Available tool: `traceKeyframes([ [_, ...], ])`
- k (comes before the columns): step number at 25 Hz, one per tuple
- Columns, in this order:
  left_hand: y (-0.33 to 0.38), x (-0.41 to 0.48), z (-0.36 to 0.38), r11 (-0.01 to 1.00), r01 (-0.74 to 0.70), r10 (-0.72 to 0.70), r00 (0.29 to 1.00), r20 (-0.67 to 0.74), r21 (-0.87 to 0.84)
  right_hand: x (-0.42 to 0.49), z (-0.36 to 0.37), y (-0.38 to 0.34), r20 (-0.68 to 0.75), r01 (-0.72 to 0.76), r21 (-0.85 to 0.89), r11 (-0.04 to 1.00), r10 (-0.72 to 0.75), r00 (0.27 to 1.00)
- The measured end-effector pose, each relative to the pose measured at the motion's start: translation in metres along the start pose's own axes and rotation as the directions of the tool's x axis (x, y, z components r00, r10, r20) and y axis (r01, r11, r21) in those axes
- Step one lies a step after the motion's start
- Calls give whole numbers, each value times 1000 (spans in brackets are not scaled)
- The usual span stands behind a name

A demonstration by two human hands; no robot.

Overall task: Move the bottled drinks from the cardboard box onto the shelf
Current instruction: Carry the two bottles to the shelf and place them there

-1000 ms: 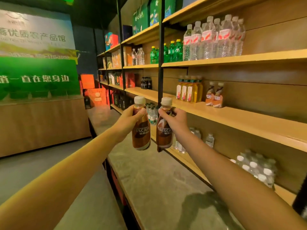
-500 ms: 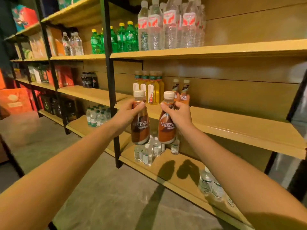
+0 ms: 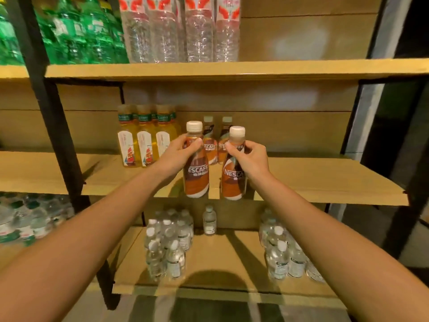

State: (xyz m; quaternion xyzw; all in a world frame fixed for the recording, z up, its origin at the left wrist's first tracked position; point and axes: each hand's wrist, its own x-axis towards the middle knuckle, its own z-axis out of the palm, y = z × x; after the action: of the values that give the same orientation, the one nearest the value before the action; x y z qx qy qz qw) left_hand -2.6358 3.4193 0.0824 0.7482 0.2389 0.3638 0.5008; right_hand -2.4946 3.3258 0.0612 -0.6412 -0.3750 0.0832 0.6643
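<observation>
I hold two brown Nescafe coffee bottles upright in front of the middle wooden shelf [image 3: 325, 180]. My left hand [image 3: 178, 154] grips the left bottle [image 3: 196, 180] around its neck and shoulder. My right hand [image 3: 249, 159] grips the right bottle [image 3: 233, 182] the same way. Both bottles hang at the shelf's front edge, their bases just below board level. Two more Nescafe bottles [image 3: 210, 145] stand at the back of that shelf, right behind the ones I hold. The cardboard box is out of view.
Yellow tea bottles [image 3: 146, 140] stand on the middle shelf to the left. Large water bottles [image 3: 181, 31] and green soda bottles [image 3: 81, 33] fill the top shelf. Small water bottles [image 3: 167, 240] sit on the bottom shelf. A black upright post [image 3: 58, 135] is at left.
I have turned to face the shelf squarely and come closer. Both hands have carried their bottles forward to the front edge of the middle shelf, before the two standing Nescafe bottles.
</observation>
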Motion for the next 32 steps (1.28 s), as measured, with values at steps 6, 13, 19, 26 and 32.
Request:
traceKeyframes([
  [6, -21, 47, -2, 1000, 4, -3, 999, 53, -27, 33, 16, 10, -44, 3, -68, 998, -5, 999],
  [13, -38, 92, 5, 1000, -4, 5, 994, 112, -9, 67, 40, 26, -40, 8, -77, 997, -11, 999],
  [19, -51, 118, 12, 1000, -20, 17, 985, 174, 11, 97, 44, 41, -30, 2, -48, 999, -3, 1000],
  [26, -60, 111, 12, 1000, 8, -7, 993, 119, -11, 85, 33, 53, 123, -42, -50, 998, 48, 991],
  [32, -116, 85, 5, 757, 43, -163, 979, 124, 652, 67, 24, 92, 189, 48, -742, 668, 140, 972],
])
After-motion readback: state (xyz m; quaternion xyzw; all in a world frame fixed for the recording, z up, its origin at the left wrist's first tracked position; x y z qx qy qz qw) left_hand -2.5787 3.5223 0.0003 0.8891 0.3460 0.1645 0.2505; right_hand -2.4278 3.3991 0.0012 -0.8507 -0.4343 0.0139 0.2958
